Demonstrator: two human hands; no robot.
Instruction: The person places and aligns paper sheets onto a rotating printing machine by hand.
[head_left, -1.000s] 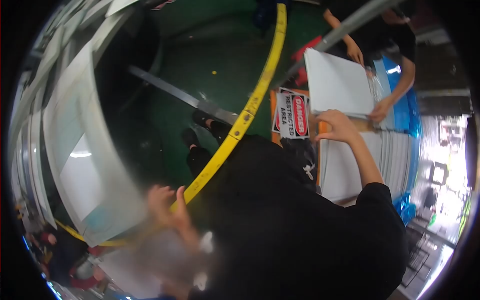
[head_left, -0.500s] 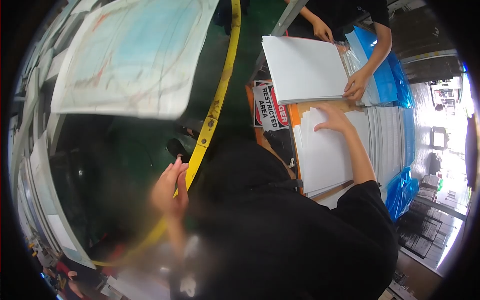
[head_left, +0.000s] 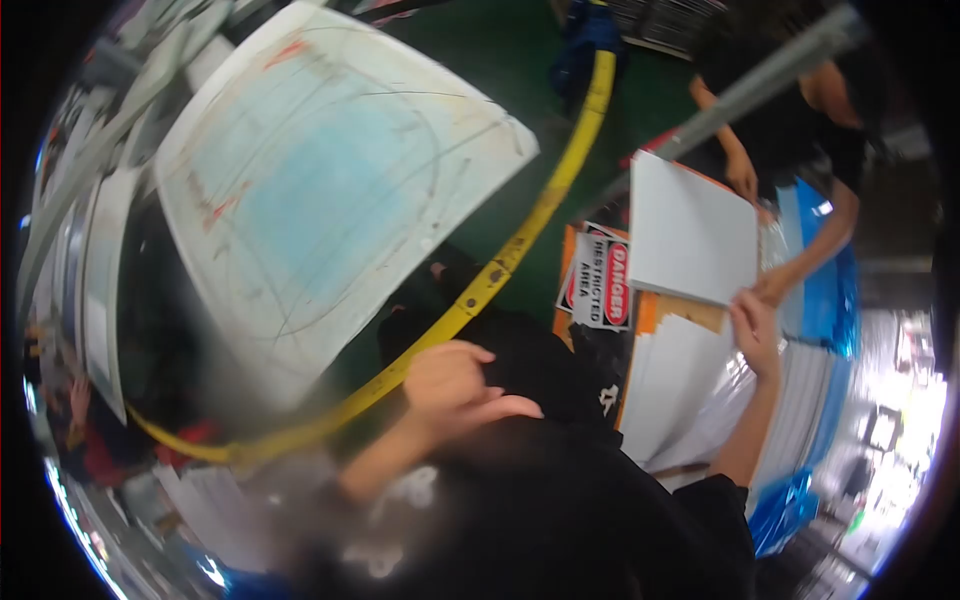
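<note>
Reaching out over a stack of white sheets (head_left: 668, 385), the right hand (head_left: 757, 322) rests at the lower corner of a raised white board (head_left: 690, 240); its fingers are bent around that corner, though how tightly they pinch it I cannot tell. A co-worker's hand (head_left: 775, 288) grips the same board just beside it, and that person's other hand (head_left: 742, 178) holds the far edge. The stack lies in clear plastic wrap (head_left: 735, 385) on an orange-edged pallet (head_left: 645, 315), with blue film (head_left: 830, 300) alongside. A red and white danger sign (head_left: 602, 278) hangs on the pallet's near side. Nearer the body, the left hand (head_left: 455, 385) hangs loosely curled, holding nothing, close to a curved yellow rail (head_left: 520, 240). Beyond the rail stands a large pale marked panel (head_left: 320, 190).
</note>
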